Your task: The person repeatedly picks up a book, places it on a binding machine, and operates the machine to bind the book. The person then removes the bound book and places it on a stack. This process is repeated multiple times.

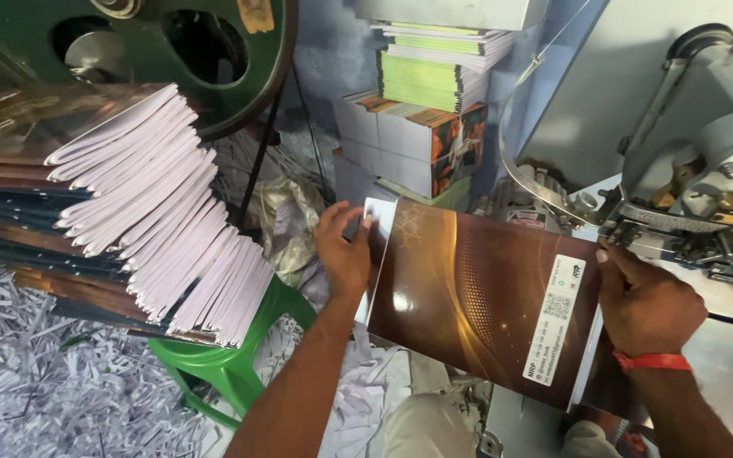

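Note:
A glossy brown notebook (468, 293) with a white label strip is held flat between my two hands. My left hand (343, 253) grips its left edge, fingers over the white page block. My right hand (645, 304), with a red thread at the wrist, holds its right edge close under the grey metal stitching head (689, 222) of a machine.
A slanting stack of several brown-covered notebooks (137, 212) rests on a green plastic stool (231, 360) at left. Shredded white paper (36, 382) covers the floor. More book piles (422, 119) stand at the back. A large green flywheel (214, 59) is above left.

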The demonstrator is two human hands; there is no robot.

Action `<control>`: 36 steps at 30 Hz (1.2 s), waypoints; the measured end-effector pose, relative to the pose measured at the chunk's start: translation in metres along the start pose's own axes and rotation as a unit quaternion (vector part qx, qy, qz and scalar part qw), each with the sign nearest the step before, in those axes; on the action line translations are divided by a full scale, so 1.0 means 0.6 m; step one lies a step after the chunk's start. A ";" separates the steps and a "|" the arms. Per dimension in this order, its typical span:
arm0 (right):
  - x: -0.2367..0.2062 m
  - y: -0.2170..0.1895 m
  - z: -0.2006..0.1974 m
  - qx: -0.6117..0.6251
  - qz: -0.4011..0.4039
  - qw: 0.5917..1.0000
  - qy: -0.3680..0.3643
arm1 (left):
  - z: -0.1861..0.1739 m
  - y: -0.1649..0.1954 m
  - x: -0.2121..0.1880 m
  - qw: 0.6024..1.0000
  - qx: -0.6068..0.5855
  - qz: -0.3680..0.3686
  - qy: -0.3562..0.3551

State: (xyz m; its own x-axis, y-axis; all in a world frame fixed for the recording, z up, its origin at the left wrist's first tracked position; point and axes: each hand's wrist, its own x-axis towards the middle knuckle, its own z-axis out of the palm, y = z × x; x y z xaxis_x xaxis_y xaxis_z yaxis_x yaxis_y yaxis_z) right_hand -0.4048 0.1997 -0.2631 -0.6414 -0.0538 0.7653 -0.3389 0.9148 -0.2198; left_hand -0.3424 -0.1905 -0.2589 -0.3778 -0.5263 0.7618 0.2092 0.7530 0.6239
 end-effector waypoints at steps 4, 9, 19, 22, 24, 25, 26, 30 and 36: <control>-0.004 -0.008 0.003 -0.009 -0.009 1.000 0.001 | -0.013 0.016 0.004 0.997 0.013 0.066 -0.024; -0.009 -0.024 0.000 -0.003 -0.014 1.000 0.004 | 0.002 0.019 0.037 0.998 -0.035 -0.008 -0.044; -0.009 -0.018 0.012 -0.001 -0.005 1.000 0.003 | 0.032 0.058 0.023 0.987 -0.044 -0.150 -0.046; -0.009 -0.013 0.015 -0.006 -0.012 1.000 0.009 | 0.046 0.065 0.022 0.979 -0.031 -0.200 0.002; -0.010 -0.012 0.018 -0.004 -0.016 1.000 0.016 | 0.057 0.068 0.011 0.983 -0.016 -0.175 0.045; -0.012 -0.012 0.018 -0.004 -0.014 1.000 0.021 | 0.059 0.067 0.006 0.985 -0.008 -0.160 0.064; -0.012 -0.010 0.017 -0.006 -0.011 1.000 0.026 | 0.062 0.067 -0.001 0.987 -0.001 -0.144 0.070; -0.009 0.004 0.010 -0.029 -0.007 1.000 0.007 | 0.084 0.071 -0.018 0.990 0.015 -0.108 0.091; -0.001 0.015 0.009 -0.029 -0.002 1.000 -0.001 | 0.088 0.065 -0.038 0.988 -0.015 -0.138 0.065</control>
State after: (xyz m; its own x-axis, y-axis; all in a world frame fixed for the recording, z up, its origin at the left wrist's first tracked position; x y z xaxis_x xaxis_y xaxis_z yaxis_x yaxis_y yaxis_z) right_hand -0.4112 0.2061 -0.2685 -0.6416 -0.0583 0.7648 -0.3009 0.9363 -0.1810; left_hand -0.3734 -0.1283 -0.2612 -0.3061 -0.7580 0.5760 0.1420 0.5619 0.8149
